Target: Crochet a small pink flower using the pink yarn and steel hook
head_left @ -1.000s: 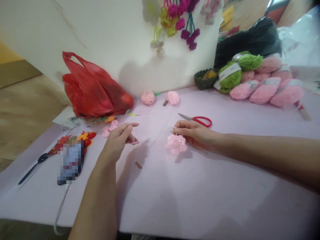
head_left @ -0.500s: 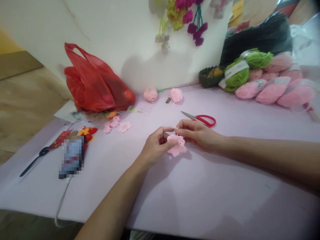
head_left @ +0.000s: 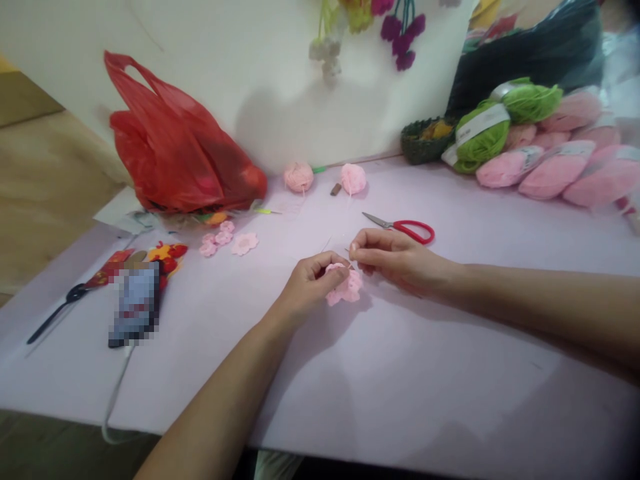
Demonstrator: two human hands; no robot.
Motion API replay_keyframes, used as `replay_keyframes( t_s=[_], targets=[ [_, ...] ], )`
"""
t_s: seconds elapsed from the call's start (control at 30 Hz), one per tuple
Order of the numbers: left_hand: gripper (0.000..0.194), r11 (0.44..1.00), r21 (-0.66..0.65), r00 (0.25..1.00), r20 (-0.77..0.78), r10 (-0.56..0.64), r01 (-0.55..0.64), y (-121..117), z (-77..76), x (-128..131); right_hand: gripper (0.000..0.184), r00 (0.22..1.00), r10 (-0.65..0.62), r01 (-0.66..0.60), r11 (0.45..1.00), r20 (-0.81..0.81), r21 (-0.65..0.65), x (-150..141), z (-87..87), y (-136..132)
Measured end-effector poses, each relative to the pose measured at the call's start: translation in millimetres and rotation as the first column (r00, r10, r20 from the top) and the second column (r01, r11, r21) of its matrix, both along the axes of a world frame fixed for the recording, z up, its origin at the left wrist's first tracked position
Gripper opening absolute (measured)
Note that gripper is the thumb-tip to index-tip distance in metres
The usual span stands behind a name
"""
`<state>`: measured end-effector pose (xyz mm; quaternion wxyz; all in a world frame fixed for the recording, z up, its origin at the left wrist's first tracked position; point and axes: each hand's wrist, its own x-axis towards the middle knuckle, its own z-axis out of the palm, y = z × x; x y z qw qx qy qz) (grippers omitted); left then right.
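Observation:
My left hand (head_left: pixel 314 280) pinches a pink crocheted flower (head_left: pixel 345 288) between thumb and fingers, just above the table. Close by on the right, my right hand (head_left: pixel 383 252) has thumb and forefinger pressed together on a thin needle-like tool (head_left: pixel 347 251), whose tip points toward the flower. Most of that tool is hidden by the fingers. A fine strand (head_left: pixel 327 244) sticks up behind my left fingertips; its kind is too small to tell. Red-handled scissors (head_left: pixel 405 229) lie just beyond my right hand.
Two pink yarn balls (head_left: pixel 299 177) sit by the wall. Small crocheted flowers (head_left: pixel 245 244) lie left, before a red plastic bag (head_left: pixel 185 160). A blurred-out device (head_left: pixel 135 303) with a cable rests front left. Yarn skeins (head_left: pixel 557 170) and a dark basket (head_left: pixel 425 143) stand back right.
My right hand has drawn slightly away from the flower, and a thin tip now shows at its fingers. My left hand has tilted the flower a little. The whole view has shifted slightly.

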<state>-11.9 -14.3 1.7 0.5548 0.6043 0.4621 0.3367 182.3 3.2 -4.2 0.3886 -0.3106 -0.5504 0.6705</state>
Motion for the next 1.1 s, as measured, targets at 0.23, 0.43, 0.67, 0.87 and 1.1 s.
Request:
replay_keyframes(
  t_s=[0.23, 0.43, 0.67, 0.87, 1.1],
  targets=[
    [0.019, 0.995, -0.002, 0.995, 0.007, -0.103, 0.103, -0.5, 1.2, -1.8, 0.018, 0.973, 0.187, -0.206, 0.968, -0.139, -0.143, 2.1, 8.5, -2.0],
    [0.013, 0.990, -0.042, 0.989, -0.065, -0.134, 0.131, -0.3, 2.9, -0.2, 0.017, 0.987, 0.154, -0.151, 0.987, 0.050, -0.061, 0.4, 10.8, -4.7],
    [0.011, 0.990, -0.039, 0.988, -0.070, -0.140, 0.137, 1.4, 1.7, 0.5, 0.014, 0.972, 0.186, -0.195, 0.979, 0.142, 0.051, -1.3, 11.7, -4.8],
    [0.021, 0.996, -0.033, 0.996, -0.009, -0.088, 0.088, 2.7, -6.5, -4.8, 0.016, 0.988, 0.127, -0.129, 0.991, 0.087, 0.022, 4.1, 8.4, 1.7],
    [0.027, 1.000, 0.022, 1.000, 0.019, 0.017, -0.017, 5.1, -6.0, -8.4, 0.024, 0.967, 0.135, -0.134, 0.991, 0.217, -0.021, 3.9, -0.3, 6.3]
  ],
)
